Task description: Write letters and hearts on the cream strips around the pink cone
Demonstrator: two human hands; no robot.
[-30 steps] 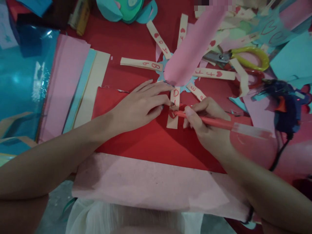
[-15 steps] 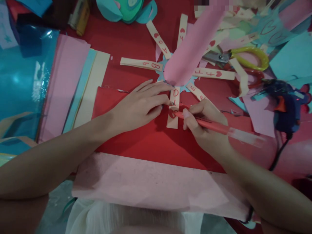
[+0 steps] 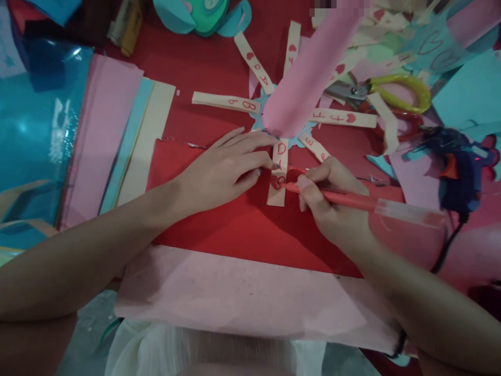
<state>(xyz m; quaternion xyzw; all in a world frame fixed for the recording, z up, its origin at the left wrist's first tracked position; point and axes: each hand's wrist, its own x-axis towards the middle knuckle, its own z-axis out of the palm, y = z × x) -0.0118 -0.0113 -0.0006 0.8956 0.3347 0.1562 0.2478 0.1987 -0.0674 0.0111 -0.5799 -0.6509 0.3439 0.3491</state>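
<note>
My right hand [image 3: 332,196] grips a red pen [image 3: 348,199], its tip on a red heart [image 3: 277,181] drawn on a cream paper strip [image 3: 277,197]. The strip also bears red letters. My left hand [image 3: 223,169] lies with fingers spread, a fingertip touching the strip's left edge and others at the base of a pink paper tube [image 3: 309,78]. Under the tube is a blue scalloped paper [image 3: 258,122], from which several lettered strips fan out. A red sheet [image 3: 242,230] lies beneath the hands.
Yellow-and-red-handled scissors [image 3: 407,94] and a dark blue glue gun [image 3: 462,172] with a cord lie at the right. Coloured sheets [image 3: 105,120] are stacked at the left. A teal paper shape [image 3: 203,15] is at the top, paper pieces at the upper right.
The pen's back end has swung slightly right and up, and my right hand has shifted a little right. More of the heart is filled in red. My left hand has barely moved.
</note>
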